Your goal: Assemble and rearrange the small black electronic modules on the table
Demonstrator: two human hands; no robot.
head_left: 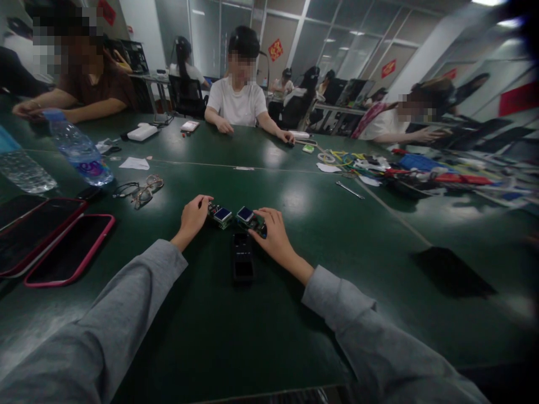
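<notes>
My left hand (195, 216) closes its fingers on the left end of a small circuit board with a screen (222, 215), low over the green table. A second circuit board with a screen (245, 214) is gripped between the thumb and fingers of my right hand (272, 227). The two boards sit side by side with a narrow gap, both screens dark and facing up. Just below them on the table lies a black plastic case (243, 258) with rectangular openings. My palms hide the outer ends of the boards.
Phones (71, 252), a water bottle (80, 148) and eyeglasses (145, 192) are on the left. Toward the right lie a wrench (350, 190), tangled cables (349, 160) and a dark flat object (452, 271). A person in a white shirt (238, 104) sits across the green table (193, 336).
</notes>
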